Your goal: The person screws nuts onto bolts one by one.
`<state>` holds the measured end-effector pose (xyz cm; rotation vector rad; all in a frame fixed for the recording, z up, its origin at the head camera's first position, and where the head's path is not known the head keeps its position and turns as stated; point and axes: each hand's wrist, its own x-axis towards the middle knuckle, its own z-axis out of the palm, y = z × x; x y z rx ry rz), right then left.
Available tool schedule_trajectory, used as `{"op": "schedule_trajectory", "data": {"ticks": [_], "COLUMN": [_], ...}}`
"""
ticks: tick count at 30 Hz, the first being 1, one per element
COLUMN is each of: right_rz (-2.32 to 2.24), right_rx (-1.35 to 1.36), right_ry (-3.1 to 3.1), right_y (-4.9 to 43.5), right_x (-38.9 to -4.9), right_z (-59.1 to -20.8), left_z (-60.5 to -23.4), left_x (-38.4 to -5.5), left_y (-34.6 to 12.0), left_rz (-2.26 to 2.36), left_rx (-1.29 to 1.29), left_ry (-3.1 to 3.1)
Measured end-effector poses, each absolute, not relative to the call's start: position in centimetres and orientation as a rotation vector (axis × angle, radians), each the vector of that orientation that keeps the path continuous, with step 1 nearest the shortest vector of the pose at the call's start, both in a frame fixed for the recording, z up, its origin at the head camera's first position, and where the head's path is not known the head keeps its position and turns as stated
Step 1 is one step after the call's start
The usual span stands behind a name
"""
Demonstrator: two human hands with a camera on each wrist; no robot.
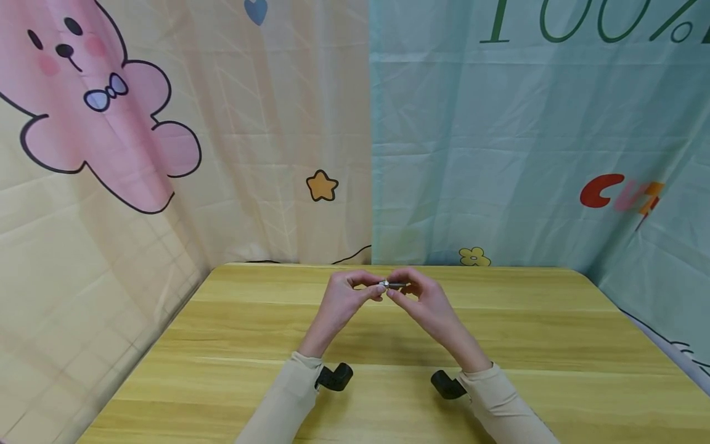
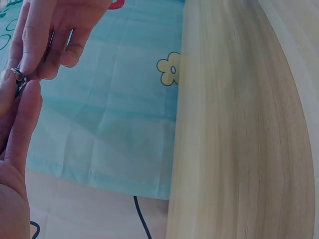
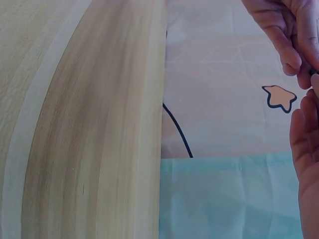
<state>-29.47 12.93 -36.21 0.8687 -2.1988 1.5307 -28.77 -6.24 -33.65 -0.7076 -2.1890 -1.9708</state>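
Note:
Above the far part of the wooden table, both hands meet at a small slim metal piece (image 1: 396,285). It has a shiny silver collar at its left end and a darker shaft running right; its exact kind cannot be told. The left hand (image 1: 345,299) pinches the collar end between thumb and fingertips. Thumb and fingers of the right hand (image 1: 426,303) grip the shaft from the other side. In the left wrist view the silver part (image 2: 20,77) shows between the fingertips of both hands. Fingers mostly hide the piece in the right wrist view.
Under the forearms lies the wooden table (image 1: 222,376). Printed curtains hang behind it, a beige one (image 1: 266,123) on the left and a teal one (image 1: 444,135) on the right. A black wrist camera mount (image 1: 336,377) sticks out from the left sleeve, another (image 1: 447,385) from the right.

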Motion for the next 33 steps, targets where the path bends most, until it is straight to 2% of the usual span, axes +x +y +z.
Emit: {"op": "schedule_trajectory", "data": {"ticks": [19,33], "right_rz": [1.429,1.483], "right_rx": [0.732,0.852], "right_ry": [-2.283,-2.199], "right_y": [12.74,12.63], "right_x": [-29.36,-29.33], "right_z": [-36.63,-36.25], "left_z": [-33.54,-33.36], "left_x": [-28.66,-28.63], "left_y": [-6.27,-6.42], "left_rz": [-1.977,-1.961], "left_rx": [-0.756,-0.741], "left_ry": [-2.184,-2.202]}}
